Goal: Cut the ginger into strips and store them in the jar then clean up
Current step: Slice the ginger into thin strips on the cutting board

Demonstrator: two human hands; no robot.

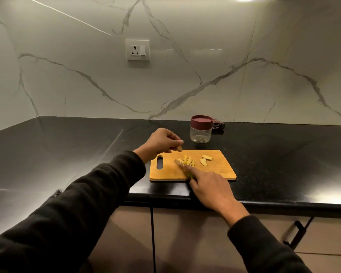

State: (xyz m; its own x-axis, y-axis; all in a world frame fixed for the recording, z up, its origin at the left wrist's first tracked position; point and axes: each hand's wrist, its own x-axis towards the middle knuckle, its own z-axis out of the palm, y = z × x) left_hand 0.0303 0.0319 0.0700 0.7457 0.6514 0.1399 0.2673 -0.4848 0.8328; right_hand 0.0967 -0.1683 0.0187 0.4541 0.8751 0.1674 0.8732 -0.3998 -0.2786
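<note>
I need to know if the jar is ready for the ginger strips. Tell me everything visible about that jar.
The jar is small and squat, with a clear body that looks like glass or plastic and seems empty. A wide maroon lid is still on it. It stands upright on the black counter, just beyond the far edge of the wooden cutting board, apart from it. A dark cloth lies right behind it. Neither hand touches it.

Yellow strips (187, 161) and tan slices (205, 160) lie on an orange-brown board (215, 171) beyond the right hand (211, 188). Past them, a clear jar (200, 133) has a maroon lid (201, 121). Black counter (67, 146), grey-veined white wall (185, 75), black sleeves (77, 203).
</note>
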